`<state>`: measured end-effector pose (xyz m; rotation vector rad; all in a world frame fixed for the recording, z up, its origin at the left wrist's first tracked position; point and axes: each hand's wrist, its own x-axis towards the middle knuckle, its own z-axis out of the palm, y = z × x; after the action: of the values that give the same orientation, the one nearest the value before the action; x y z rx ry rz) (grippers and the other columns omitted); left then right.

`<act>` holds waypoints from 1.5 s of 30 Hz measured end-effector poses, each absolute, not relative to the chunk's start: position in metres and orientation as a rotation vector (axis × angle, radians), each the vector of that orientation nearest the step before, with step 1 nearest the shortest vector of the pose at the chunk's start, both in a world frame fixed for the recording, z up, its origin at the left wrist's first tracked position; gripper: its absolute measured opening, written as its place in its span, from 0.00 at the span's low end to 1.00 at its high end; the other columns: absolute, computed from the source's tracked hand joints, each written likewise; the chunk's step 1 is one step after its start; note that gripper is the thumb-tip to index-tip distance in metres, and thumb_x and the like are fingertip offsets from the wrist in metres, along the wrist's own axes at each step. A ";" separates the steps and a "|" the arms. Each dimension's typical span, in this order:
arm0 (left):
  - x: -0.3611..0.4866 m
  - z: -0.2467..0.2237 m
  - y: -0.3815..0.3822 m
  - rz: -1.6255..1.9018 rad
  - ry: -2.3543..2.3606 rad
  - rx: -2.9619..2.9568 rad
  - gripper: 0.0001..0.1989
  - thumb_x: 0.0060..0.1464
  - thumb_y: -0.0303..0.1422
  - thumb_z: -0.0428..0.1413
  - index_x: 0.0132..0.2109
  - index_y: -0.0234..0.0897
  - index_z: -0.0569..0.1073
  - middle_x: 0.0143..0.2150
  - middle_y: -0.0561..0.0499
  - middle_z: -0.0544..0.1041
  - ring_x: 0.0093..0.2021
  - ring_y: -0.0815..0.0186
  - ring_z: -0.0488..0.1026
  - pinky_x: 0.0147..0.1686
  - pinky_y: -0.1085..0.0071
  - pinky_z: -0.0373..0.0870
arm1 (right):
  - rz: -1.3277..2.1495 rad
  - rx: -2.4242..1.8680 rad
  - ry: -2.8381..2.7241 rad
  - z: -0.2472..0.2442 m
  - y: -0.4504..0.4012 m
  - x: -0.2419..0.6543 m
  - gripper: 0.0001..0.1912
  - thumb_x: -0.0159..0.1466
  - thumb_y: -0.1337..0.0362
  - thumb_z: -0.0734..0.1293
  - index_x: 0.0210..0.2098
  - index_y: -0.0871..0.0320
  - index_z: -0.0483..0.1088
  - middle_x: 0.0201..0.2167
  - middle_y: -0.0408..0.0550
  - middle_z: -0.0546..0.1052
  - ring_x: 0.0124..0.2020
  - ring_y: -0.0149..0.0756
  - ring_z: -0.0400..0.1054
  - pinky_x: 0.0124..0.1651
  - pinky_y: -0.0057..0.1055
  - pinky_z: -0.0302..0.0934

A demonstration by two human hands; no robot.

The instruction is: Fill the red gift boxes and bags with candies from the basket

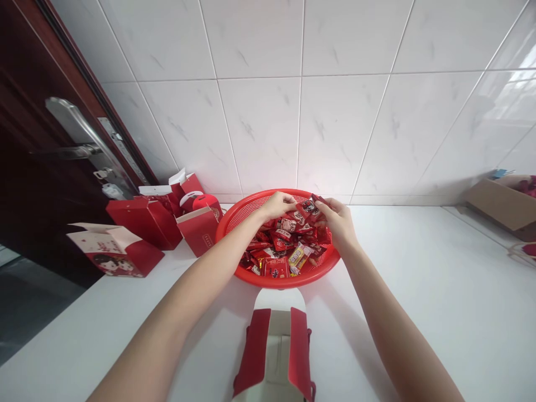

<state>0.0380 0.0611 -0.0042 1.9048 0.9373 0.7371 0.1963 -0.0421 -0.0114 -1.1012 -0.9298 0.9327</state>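
A round red plastic basket (285, 282) holds a heap of wrapped candies (276, 267), mostly in red wrappers, with a yellow-and-white one near the front. Over the back of the heap, my left hand (277, 206) is closed, thumb and fingertips together; whatever lies between them is too small to make out. At the basket's right side, my right hand (340, 223) grips a dark red wrapped candy (312, 205) between thumb and fingers. In front of the basket stands a red gift box (257, 352), its top flaps open and its pale inside showing.
Several red gift boxes (144, 223) stand at the left, one with a cartoon print (119, 257). Behind them is a dark wooden door (25, 139) with a metal handle. A cardboard box (502, 206) sits at the right on the white table (439, 290), against a tiled wall (259, 128).
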 end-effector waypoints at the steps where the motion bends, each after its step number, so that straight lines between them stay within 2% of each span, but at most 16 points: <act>1: 0.038 -0.003 0.060 0.739 0.944 1.908 0.17 0.47 0.40 0.64 0.23 0.35 0.69 0.21 0.56 0.67 0.23 0.73 0.62 0.25 0.74 0.59 | 0.933 -1.102 -0.928 -0.011 -0.042 0.196 0.08 0.55 0.60 0.71 0.31 0.58 0.74 0.23 0.42 0.76 0.24 0.32 0.70 0.26 0.28 0.67; 5: 0.039 -0.002 0.058 0.680 1.072 2.049 0.14 0.51 0.35 0.60 0.22 0.36 0.68 0.21 0.55 0.69 0.23 0.71 0.64 0.27 0.73 0.62 | 0.933 -1.105 -0.940 -0.011 -0.042 0.197 0.09 0.55 0.59 0.70 0.32 0.58 0.75 0.26 0.43 0.78 0.26 0.33 0.72 0.28 0.29 0.68; 8: 0.037 -0.005 0.058 0.670 1.169 2.134 0.08 0.48 0.30 0.61 0.24 0.36 0.71 0.25 0.54 0.74 0.27 0.68 0.69 0.30 0.72 0.64 | 0.935 -1.106 -0.948 -0.012 -0.043 0.197 0.10 0.55 0.58 0.70 0.33 0.58 0.75 0.27 0.45 0.79 0.27 0.34 0.73 0.29 0.30 0.69; 10: 0.036 -0.006 0.058 0.694 1.205 2.157 0.02 0.46 0.27 0.62 0.29 0.36 0.75 0.30 0.52 0.79 0.32 0.65 0.73 0.33 0.71 0.66 | 0.933 -1.103 -0.952 -0.013 -0.043 0.197 0.10 0.55 0.59 0.70 0.33 0.58 0.75 0.26 0.44 0.79 0.26 0.34 0.73 0.28 0.30 0.68; 12: 0.036 -0.004 0.056 0.699 1.193 2.199 0.05 0.46 0.27 0.61 0.34 0.36 0.78 0.36 0.51 0.81 0.38 0.64 0.76 0.36 0.72 0.68 | 0.930 -1.099 -0.952 -0.013 -0.042 0.198 0.10 0.55 0.58 0.70 0.33 0.58 0.74 0.26 0.43 0.78 0.25 0.34 0.72 0.28 0.29 0.68; 14: 0.036 -0.001 0.053 0.613 1.099 2.258 0.06 0.49 0.29 0.61 0.36 0.36 0.80 0.38 0.51 0.82 0.39 0.63 0.77 0.37 0.72 0.69 | 0.928 -1.097 -0.950 -0.013 -0.041 0.198 0.10 0.55 0.58 0.70 0.33 0.58 0.74 0.26 0.43 0.78 0.25 0.33 0.72 0.27 0.29 0.68; 17: 0.039 0.001 0.048 0.341 0.942 2.310 0.07 0.52 0.31 0.60 0.37 0.37 0.81 0.33 0.52 0.82 0.35 0.64 0.78 0.33 0.73 0.68 | 0.926 -1.094 -0.954 -0.013 -0.040 0.198 0.10 0.55 0.58 0.71 0.33 0.58 0.74 0.26 0.44 0.78 0.26 0.34 0.72 0.28 0.30 0.68; 20: 0.041 -0.002 0.044 0.095 0.919 2.298 0.05 0.47 0.28 0.61 0.33 0.38 0.82 0.27 0.53 0.81 0.30 0.65 0.77 0.30 0.74 0.68 | 0.921 -1.093 -0.960 -0.014 -0.040 0.199 0.10 0.55 0.58 0.72 0.31 0.57 0.73 0.25 0.43 0.77 0.25 0.34 0.71 0.27 0.30 0.67; 24: 0.043 -0.004 0.042 -0.058 0.958 2.205 0.04 0.43 0.26 0.60 0.27 0.38 0.80 0.23 0.53 0.79 0.28 0.64 0.77 0.29 0.74 0.71 | 0.923 -1.091 -0.968 -0.015 -0.040 0.199 0.11 0.55 0.57 0.73 0.32 0.57 0.73 0.26 0.43 0.78 0.26 0.34 0.71 0.28 0.30 0.68; 30: 0.044 0.002 0.035 -0.280 1.006 2.114 0.03 0.40 0.27 0.62 0.21 0.38 0.79 0.22 0.47 0.80 0.26 0.59 0.77 0.28 0.67 0.74 | 0.918 -1.108 -0.973 -0.015 -0.040 0.199 0.10 0.55 0.57 0.73 0.30 0.57 0.74 0.25 0.43 0.77 0.26 0.34 0.71 0.29 0.31 0.68; 35: 0.031 0.013 0.021 -0.300 1.067 2.205 0.03 0.34 0.27 0.66 0.22 0.40 0.81 0.27 0.47 0.82 0.28 0.59 0.75 0.28 0.69 0.70 | 0.935 -1.121 -0.955 -0.011 -0.042 0.198 0.09 0.54 0.58 0.73 0.30 0.57 0.75 0.24 0.43 0.77 0.25 0.33 0.70 0.28 0.30 0.68; 38: 0.019 0.015 0.011 -0.363 1.012 2.276 0.12 0.29 0.30 0.69 0.29 0.45 0.84 0.33 0.52 0.84 0.33 0.60 0.76 0.28 0.73 0.67 | 0.946 -1.125 -0.949 -0.010 -0.043 0.196 0.10 0.53 0.58 0.74 0.31 0.58 0.76 0.27 0.44 0.79 0.26 0.34 0.71 0.28 0.30 0.68; 41: 0.010 0.011 0.001 -0.376 1.055 2.323 0.20 0.25 0.31 0.70 0.34 0.47 0.85 0.32 0.54 0.82 0.30 0.62 0.74 0.25 0.73 0.63 | 0.944 -1.117 -0.947 -0.011 -0.043 0.196 0.12 0.53 0.58 0.74 0.32 0.58 0.76 0.28 0.45 0.79 0.27 0.34 0.71 0.27 0.29 0.68; 43: 0.006 0.007 -0.002 -0.312 1.097 2.383 0.16 0.23 0.32 0.71 0.28 0.46 0.83 0.27 0.55 0.78 0.26 0.64 0.70 0.22 0.73 0.59 | 0.943 -1.111 -0.962 -0.012 -0.042 0.196 0.11 0.53 0.58 0.74 0.32 0.58 0.76 0.27 0.45 0.79 0.27 0.35 0.71 0.27 0.30 0.68; 45: 0.004 0.005 -0.003 -0.276 1.083 2.418 0.11 0.24 0.34 0.71 0.19 0.43 0.77 0.21 0.55 0.72 0.22 0.66 0.65 0.20 0.72 0.54 | 0.943 -1.103 -0.972 -0.013 -0.042 0.196 0.09 0.53 0.58 0.73 0.30 0.57 0.75 0.27 0.44 0.79 0.26 0.34 0.70 0.27 0.30 0.67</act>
<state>0.0040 -0.0033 0.0052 2.4179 1.0835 -0.2764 0.1962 -0.0418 -0.0127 -1.1033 -0.9715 0.9426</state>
